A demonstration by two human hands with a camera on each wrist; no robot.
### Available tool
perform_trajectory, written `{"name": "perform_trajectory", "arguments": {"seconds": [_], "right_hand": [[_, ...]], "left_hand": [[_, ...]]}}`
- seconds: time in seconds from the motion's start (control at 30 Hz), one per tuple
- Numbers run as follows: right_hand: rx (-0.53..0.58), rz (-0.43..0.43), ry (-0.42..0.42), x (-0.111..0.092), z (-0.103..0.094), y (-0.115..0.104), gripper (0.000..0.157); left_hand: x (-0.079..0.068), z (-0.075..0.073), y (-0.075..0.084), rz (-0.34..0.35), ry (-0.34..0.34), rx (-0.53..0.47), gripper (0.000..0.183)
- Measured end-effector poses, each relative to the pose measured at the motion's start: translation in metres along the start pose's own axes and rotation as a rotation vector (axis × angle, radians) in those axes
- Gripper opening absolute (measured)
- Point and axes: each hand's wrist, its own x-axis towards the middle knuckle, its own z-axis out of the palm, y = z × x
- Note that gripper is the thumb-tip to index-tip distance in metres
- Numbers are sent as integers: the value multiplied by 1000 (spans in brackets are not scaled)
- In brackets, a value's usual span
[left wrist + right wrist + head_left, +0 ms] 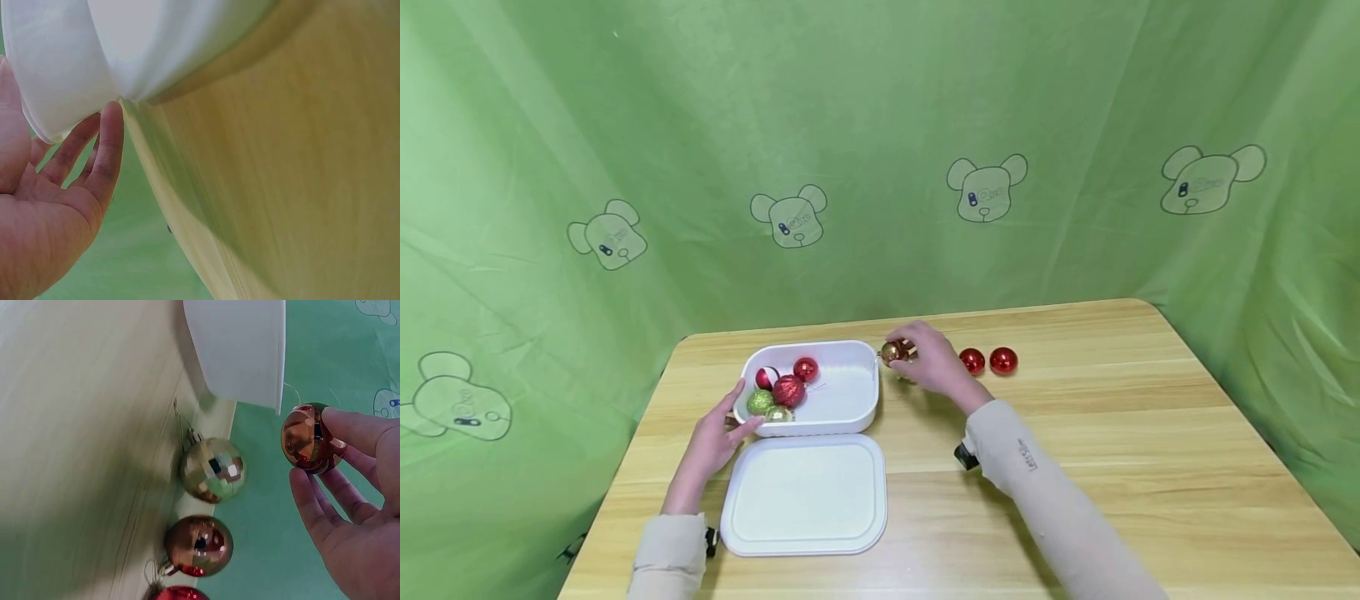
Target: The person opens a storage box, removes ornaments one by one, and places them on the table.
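My right hand [928, 358] pinches a shiny gold-copper Christmas bauble [301, 439] between thumb and fingertips, raised beside the right wall of a white plastic box [842, 404]. Below it, in the right wrist view, lie a mirror-tiled gold bauble [212, 470] and a smooth copper one [199, 545]. With thumb at the front rim and fingers along the left side, my left hand [713, 437] holds the box's near left corner. Inside sit a textured red bauble [789, 391], a smaller red one [806, 369], a red-and-white one [767, 377], a glittery green one [760, 402] and a pale gold one [778, 414].
A white lid [805, 496] lies flat in front of the box. Two shiny red baubles [972, 361] [1003, 361] rest on the wooden table [1112, 433], right of my right hand. Green fabric [880, 125] with bear prints hangs behind and around the table.
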Motion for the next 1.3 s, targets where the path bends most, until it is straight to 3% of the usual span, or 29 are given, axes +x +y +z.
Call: {"name": "perform_trajectory", "arguments": {"seconds": [0.53, 1.3], "right_hand": [[-52, -3, 25, -16, -33, 33, 44], [-87, 73, 51, -42, -87, 80, 47]], "left_hand": [[1, 1, -1, -5, -3, -5, 87], [1, 1, 0, 10, 4, -21, 86]]}}
